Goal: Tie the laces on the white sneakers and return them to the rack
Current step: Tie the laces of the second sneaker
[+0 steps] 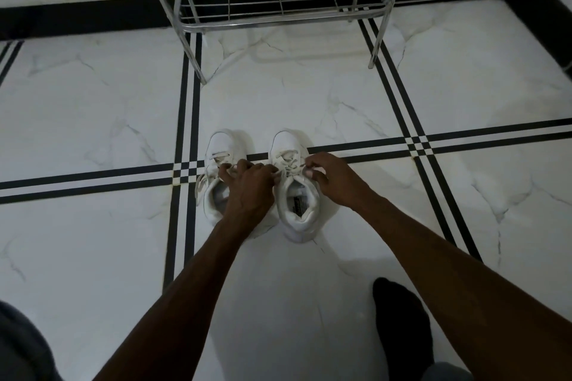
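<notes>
Two white sneakers stand side by side on the marble floor, toes pointing away from me. The left sneaker (221, 145) is partly covered by my left forearm; its laces hang loose. Over the right sneaker (297, 204), both hands work at the laces (289, 164). My left hand (250, 182) pinches a lace end at the shoe's left side. My right hand (332, 178) pinches the other lace end at its right side. The metal shoe rack (278, 20) stands beyond the shoes, its lowest shelf bare.
The rack's legs (376, 49) rest on the white tiled floor by the black skirting board (77, 15). My foot in a black sock (402, 325) is at the lower right, and a grey-clad knee (21, 346) at the lower left.
</notes>
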Available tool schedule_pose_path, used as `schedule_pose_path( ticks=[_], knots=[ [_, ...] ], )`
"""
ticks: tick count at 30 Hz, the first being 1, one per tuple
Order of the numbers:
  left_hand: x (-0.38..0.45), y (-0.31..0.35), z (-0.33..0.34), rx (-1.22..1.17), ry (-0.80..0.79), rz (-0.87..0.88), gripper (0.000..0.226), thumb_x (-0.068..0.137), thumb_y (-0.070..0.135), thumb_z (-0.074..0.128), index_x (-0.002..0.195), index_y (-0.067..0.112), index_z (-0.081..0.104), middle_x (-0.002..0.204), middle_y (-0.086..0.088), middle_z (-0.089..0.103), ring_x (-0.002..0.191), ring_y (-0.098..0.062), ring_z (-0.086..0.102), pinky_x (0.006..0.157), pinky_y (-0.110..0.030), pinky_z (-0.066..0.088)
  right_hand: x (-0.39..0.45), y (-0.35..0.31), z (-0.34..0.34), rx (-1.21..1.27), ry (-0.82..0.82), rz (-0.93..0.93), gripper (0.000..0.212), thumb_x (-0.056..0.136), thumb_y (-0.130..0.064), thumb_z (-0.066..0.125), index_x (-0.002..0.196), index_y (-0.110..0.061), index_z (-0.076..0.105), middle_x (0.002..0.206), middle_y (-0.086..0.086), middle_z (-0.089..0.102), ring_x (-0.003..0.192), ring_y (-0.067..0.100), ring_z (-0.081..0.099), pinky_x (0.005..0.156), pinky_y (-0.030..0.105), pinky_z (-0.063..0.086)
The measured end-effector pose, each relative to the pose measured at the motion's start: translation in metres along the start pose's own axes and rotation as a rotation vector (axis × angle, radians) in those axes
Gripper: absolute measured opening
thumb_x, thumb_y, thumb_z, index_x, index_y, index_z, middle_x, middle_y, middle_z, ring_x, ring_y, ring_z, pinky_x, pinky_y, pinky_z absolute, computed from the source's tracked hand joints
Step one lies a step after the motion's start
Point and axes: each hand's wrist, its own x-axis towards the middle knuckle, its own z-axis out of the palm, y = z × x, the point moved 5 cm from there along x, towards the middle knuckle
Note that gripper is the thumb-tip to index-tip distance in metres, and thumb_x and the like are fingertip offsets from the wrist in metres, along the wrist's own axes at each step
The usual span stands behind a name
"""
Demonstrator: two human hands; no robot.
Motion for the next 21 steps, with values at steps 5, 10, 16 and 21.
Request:
schedule_pose_path(
  ticks=[5, 10, 16, 21],
  knots=[
    [-0.008, 0.003, -0.001, 0.169, 0.133, 0.072, 0.022, 0.081, 0.006, 0.063, 0.085, 0.022, 0.077, 0.084, 0.004, 0.076, 0.108, -0.032, 0.058, 0.105, -0.060, 0.018, -0.006, -0.005, 0.004, -0.471, 0.091, -0.068, 0.007, 0.095, -0.018, 0.053, 0.098, -0.014, 0.058, 0.096, 0.004, 0.066, 0.092, 0.029, 0.065, 0.090, 0.044, 0.044],
    [-0.007, 0.000, -0.004, 0.299, 0.168, 0.145, 0.048, 0.067, 0.006, 0.036, 0.083, 0.025, 0.077, 0.071, 0.005, 0.071, 0.102, -0.025, 0.059, 0.107, -0.060, 0.020, -0.008, -0.006, 0.005, -0.741, 0.134, -0.153, 0.030, 0.082, -0.002, 0.054, 0.109, -0.013, 0.060, 0.102, 0.005, 0.070, 0.099, 0.031, 0.066, 0.103, 0.055, 0.041],
    [-0.005, -0.004, -0.004, 0.284, 0.127, 0.112, 0.037, 0.062, 0.004, 0.055, 0.082, 0.024, 0.078, 0.070, 0.004, 0.067, 0.099, -0.024, 0.060, 0.101, -0.054, 0.020, -0.010, -0.007, 0.006, -0.741, 0.075, -0.152, 0.030, 0.085, -0.003, 0.049, 0.111, -0.014, 0.059, 0.102, 0.004, 0.069, 0.104, 0.031, 0.063, 0.106, 0.059, 0.037],
    [-0.003, -0.006, 0.002, 0.146, 0.103, 0.089, 0.025, 0.081, 0.011, 0.061, 0.091, 0.026, 0.078, 0.084, 0.004, 0.073, 0.114, -0.025, 0.056, 0.101, -0.053, 0.023, -0.008, -0.005, 0.009, -0.449, 0.019, 0.076, 0.014, 0.097, -0.010, 0.047, 0.109, -0.012, 0.053, 0.108, 0.009, 0.063, 0.106, 0.033, 0.059, 0.091, 0.046, 0.045]
  ],
)
